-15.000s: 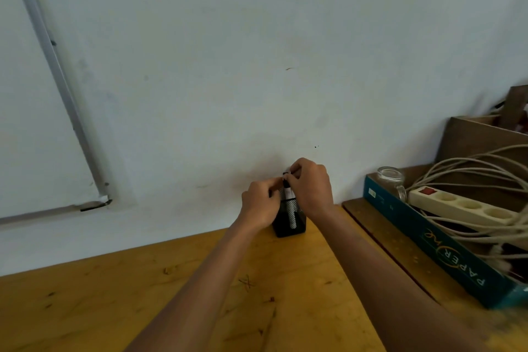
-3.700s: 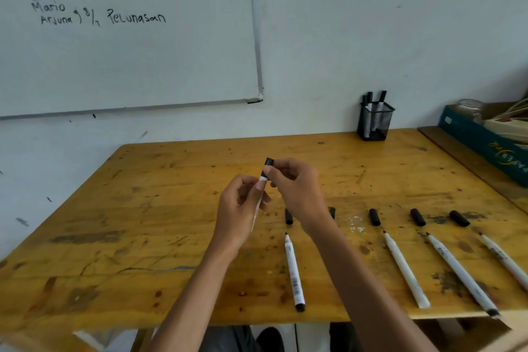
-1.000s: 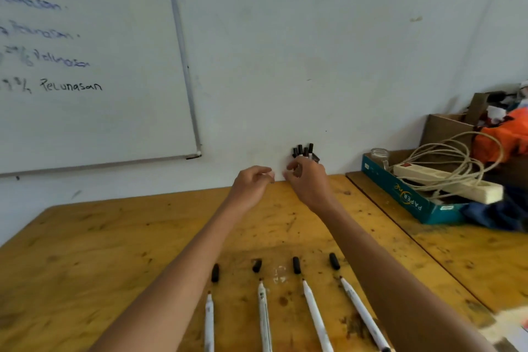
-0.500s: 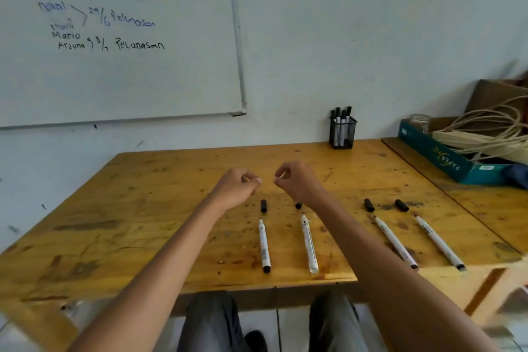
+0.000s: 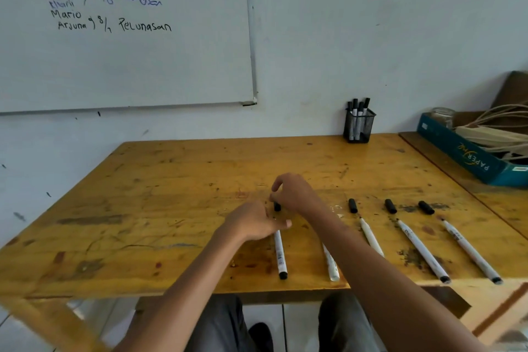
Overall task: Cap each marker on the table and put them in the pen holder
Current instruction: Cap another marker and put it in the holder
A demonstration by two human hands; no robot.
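— So where is the marker being worked on?

— Leftmost in the row: a white marker (image 5: 280, 254) lying on the wooden table (image 5: 160, 208), its front end under the left hand (image 5: 251, 224). The fingers of that hand curl down onto it; whether they actually grip it I cannot tell.

— And its cap?

— A black cap (image 5: 277, 206) sits just beyond the marker's tip, with the right hand (image 5: 294, 194) arched over it, thumb and forefinger closing at its top. A firm pinch is not clear.

— The others?

— To the right, four more uncapped markers lie side by side; one (image 5: 331, 266) is partly hidden by the right forearm. Three loose caps (image 5: 353, 205) lie ahead of the outer three.

— The holder?

— A black mesh pen holder (image 5: 358, 128) stands at the table's far edge against the wall, with capped markers upright in it. A teal box (image 5: 463, 154) sits further right.
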